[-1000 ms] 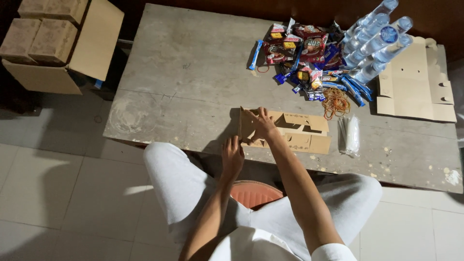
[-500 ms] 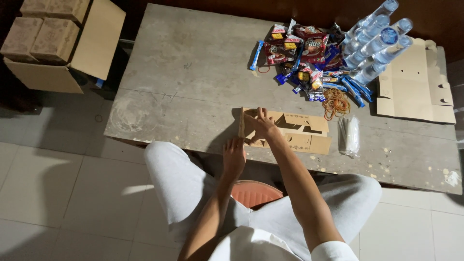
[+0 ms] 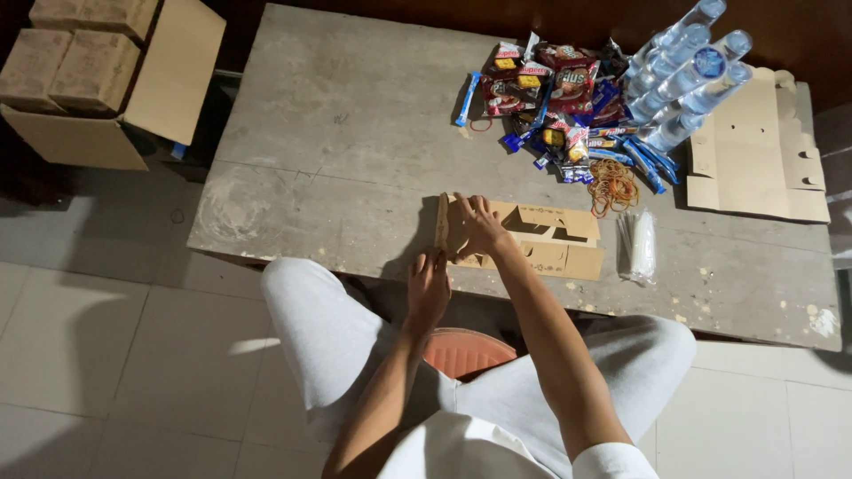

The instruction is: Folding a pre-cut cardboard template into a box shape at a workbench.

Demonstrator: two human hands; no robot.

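Seen from above: one flat die-cut cardboard blank (image 3: pixel 532 238) on the near edge of a grey wooden table (image 3: pixel 337 133), directly under both hands; left end flap of the blank folded upright. Right hand (image 3: pixel 479 223) spread palm-down on the blank, fingers splayed, pressing just beside the raised flap; not clenched. Left hand (image 3: pixel 428 286) at the table edge just below the flap, fingertips touching the blank's near left corner; grip on it cannot be told. Beyond the right hand, well apart: one heap of snack packets (image 3: pixel 555 93) in red, blue and yellow, too overlapped to count; one loose bundle of orange rubber bands (image 3: pixel 612 186) between that heap and the blank. To the right of the right hand, just past the blank's far end: one clear plastic sleeve (image 3: pixel 639 244). Farther right and beyond: one cluster of capped water bottles (image 3: pixel 683 75), about six caps visible; one second flat cardboard sheet (image 3: pixel 763 151) under and beside them. Far to the left of the left hand, off the table: one open carton (image 3: pixel 80 133) holding three brown boxes. Below both hands, between the knees: one round orange stool seat (image 3: pixel 466 350); pale tiled floor (image 3: pixel 115 355) around it.
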